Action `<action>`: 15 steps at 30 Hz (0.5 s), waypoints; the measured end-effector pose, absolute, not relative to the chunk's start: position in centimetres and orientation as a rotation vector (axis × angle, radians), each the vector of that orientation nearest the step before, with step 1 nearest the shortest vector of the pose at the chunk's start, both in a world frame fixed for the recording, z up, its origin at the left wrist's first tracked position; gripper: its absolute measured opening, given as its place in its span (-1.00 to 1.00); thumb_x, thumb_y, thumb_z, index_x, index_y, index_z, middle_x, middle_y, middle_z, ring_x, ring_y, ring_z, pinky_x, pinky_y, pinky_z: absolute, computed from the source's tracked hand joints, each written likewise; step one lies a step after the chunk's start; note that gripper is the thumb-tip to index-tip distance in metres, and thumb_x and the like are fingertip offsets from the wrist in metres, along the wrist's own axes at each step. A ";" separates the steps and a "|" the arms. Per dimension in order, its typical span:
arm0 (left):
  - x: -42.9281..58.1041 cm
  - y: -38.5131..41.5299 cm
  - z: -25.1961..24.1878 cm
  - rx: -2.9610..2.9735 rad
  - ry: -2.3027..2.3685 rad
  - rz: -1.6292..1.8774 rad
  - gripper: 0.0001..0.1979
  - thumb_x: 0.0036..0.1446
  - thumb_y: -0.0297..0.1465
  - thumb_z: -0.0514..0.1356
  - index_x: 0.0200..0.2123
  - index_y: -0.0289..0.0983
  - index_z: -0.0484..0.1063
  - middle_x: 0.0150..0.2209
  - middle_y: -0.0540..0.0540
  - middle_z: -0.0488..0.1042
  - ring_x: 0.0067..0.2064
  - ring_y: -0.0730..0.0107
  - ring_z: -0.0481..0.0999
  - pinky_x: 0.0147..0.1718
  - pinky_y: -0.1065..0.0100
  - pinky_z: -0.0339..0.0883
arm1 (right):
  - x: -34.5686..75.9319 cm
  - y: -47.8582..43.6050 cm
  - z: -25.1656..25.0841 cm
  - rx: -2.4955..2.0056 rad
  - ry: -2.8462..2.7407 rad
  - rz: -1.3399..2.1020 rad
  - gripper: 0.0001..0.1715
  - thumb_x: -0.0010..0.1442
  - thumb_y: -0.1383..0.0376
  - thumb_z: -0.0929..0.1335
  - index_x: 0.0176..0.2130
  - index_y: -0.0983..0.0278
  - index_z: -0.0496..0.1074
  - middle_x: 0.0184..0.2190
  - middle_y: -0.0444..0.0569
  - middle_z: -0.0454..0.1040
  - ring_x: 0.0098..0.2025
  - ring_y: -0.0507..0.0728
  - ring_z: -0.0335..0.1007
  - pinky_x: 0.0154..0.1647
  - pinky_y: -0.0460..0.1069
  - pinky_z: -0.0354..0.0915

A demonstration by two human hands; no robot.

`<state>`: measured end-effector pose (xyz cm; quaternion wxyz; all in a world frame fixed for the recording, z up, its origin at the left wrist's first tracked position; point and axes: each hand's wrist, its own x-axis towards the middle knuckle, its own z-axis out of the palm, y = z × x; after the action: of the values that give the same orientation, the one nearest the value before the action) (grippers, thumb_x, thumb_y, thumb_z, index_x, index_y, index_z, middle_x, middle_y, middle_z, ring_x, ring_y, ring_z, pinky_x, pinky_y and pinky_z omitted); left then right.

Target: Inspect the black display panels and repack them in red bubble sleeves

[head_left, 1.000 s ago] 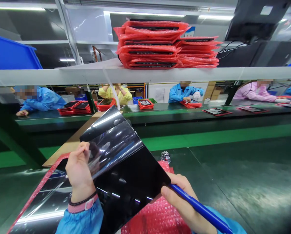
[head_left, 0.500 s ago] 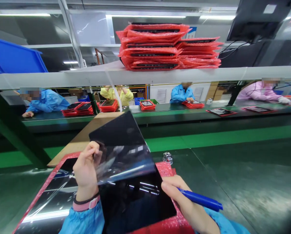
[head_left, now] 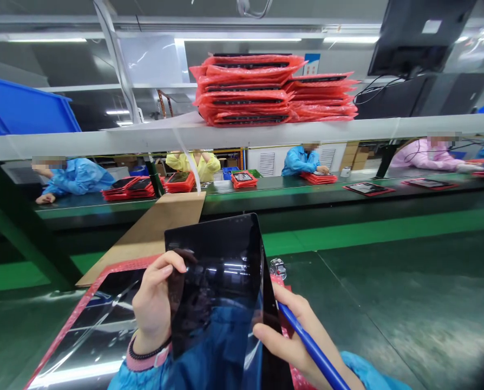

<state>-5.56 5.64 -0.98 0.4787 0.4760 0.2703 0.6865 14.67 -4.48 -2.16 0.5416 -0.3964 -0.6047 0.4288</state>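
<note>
A glossy black screen panel (head_left: 217, 276) stands tilted up in front of me between both hands, its face full of reflections. A clear film shows along its right side. My left hand (head_left: 155, 300) grips the left edge, fingertips on the front face. At the right edge, my right hand (head_left: 296, 330) holds the panel with the thumb on the front. A blue pen (head_left: 313, 349) is also held in that hand, slanting down to the right. Beneath lie a larger dark panel with shiny film (head_left: 99, 325) and red bubble wrap (head_left: 98, 284).
Red-wrapped panels (head_left: 246, 92) are stacked on the shelf (head_left: 124, 142) above. A blue bin (head_left: 23, 105) sits at upper left. A brown board (head_left: 156, 227) runs away from me. Several co-workers sit behind the far bench (head_left: 234, 203). A small metallic object (head_left: 278, 268) lies beyond my right hand.
The panel has turned more squarely toward me and sits slightly lower. My right thumb has come onto its front, and the pen has swung from nearly level to steeply slanted.
</note>
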 end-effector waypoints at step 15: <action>-5.0 5.4 -1.1 1.454 0.688 1.801 -0.86 -0.17 -0.35 0.25 -0.66 -0.23 0.56 -0.58 -0.07 0.50 -0.46 0.28 0.46 -0.44 0.36 0.34 | 14.9 -4.6 -4.6 -1.100 -1.800 0.066 0.15 0.04 0.36 0.48 0.39 0.04 -0.15 0.40 0.00 0.00 0.42 0.40 -0.40 0.29 0.40 0.04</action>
<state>-5.03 5.39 -1.11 0.3557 0.5628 0.2662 0.6971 14.89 -4.60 -4.64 0.4930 -0.4533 -0.7421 0.0270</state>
